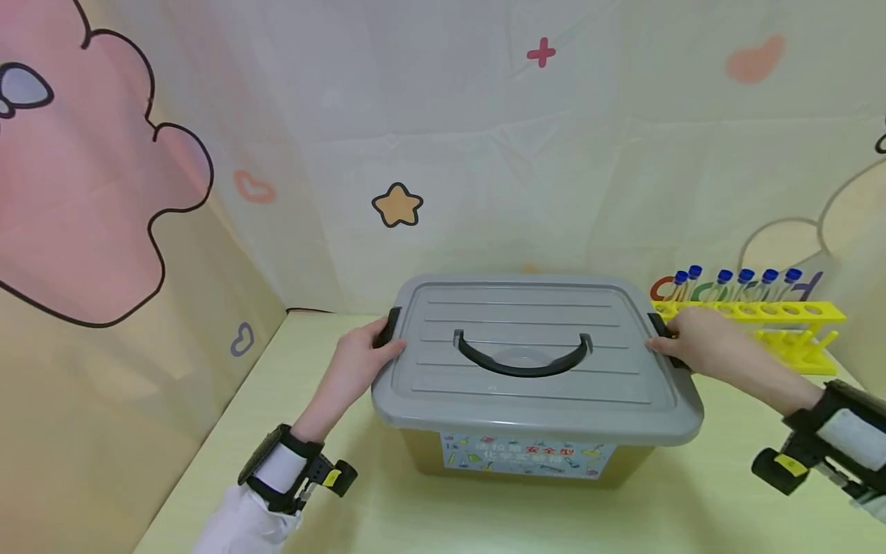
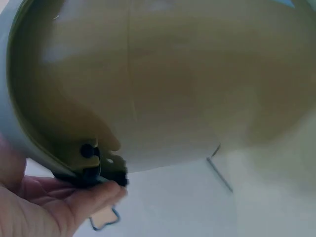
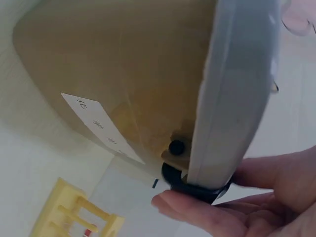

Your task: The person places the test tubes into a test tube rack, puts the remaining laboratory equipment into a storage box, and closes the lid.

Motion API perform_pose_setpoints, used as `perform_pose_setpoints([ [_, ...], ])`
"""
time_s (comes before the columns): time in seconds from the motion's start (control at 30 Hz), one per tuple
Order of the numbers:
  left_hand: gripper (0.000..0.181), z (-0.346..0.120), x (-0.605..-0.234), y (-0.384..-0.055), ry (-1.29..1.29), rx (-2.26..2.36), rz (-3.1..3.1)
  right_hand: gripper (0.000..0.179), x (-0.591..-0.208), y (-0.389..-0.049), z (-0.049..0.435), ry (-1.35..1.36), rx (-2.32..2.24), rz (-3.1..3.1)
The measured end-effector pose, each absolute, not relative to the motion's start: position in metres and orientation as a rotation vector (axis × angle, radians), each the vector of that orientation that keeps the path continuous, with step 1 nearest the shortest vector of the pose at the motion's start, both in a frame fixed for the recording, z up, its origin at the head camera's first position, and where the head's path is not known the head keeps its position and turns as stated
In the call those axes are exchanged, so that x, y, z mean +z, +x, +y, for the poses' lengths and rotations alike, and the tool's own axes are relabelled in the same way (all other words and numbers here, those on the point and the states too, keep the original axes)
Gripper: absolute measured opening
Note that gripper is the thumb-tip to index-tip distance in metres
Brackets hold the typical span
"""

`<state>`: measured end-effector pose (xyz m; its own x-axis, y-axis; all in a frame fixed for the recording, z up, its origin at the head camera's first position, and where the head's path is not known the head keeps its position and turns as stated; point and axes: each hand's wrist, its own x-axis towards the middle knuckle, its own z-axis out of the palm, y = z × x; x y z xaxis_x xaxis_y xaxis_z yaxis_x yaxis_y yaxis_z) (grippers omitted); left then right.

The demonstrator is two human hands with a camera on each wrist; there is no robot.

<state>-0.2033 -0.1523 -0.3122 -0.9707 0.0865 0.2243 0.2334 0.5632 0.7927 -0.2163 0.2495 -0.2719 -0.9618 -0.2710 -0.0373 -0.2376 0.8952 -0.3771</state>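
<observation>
A storage box with a grey lid point(image 1: 526, 400) and a black carrying handle point(image 1: 522, 368) stands on the table, its lid on. At its left end my left hand point(image 1: 360, 352) grips the black side latch point(image 1: 388, 327), thumb over the lid's rim. The left wrist view shows the fingers point(image 2: 96, 196) against the latch's underside. My right hand point(image 1: 706, 342) pinches the opposite black latch point(image 3: 192, 191), with the thumb on the lid. The brownish see-through body point(image 3: 113, 59) bears a picture label point(image 1: 526, 455) in front and a white handwritten strip point(image 3: 103, 126) on its right end.
Behind my right hand stands a yellow test-tube rack point(image 1: 796, 310) holding several tubes with blue caps point(image 1: 745, 275). A cartoon-printed cloth point(image 1: 471, 185) hangs along the back of the pale table point(image 1: 325, 500) and continues round its left side.
</observation>
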Motion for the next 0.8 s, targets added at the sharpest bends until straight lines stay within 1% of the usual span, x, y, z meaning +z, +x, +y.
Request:
perform_pose_setpoints([
  [0.1, 0.049, -0.1486, -0.3074, -0.2034, -0.264, -1.258, -2.702, 0.036, -0.2705, -0.2157, 0.2431, -0.427, -0.426, 3.053],
  [0.43, 0.045, -0.1474, -0.3074, -0.2073, -0.277, -1.181, -2.738, 0.037, -0.2722, -0.2164, 0.2387, -0.408, -0.416, 3.076],
  [0.67, 0.047, -0.1480, -0.3111, -0.2065, -0.258, -1.122, -2.741, 0.032, -0.2773, -0.2149, 0.2387, -0.486, -0.420, 3.104],
  [0.8, 0.051, -0.1501, -0.3130, -0.2070, -0.256, -1.145, -2.724, 0.028, -0.2792, -0.2169, 0.2431, -0.479, -0.513, 3.063],
])
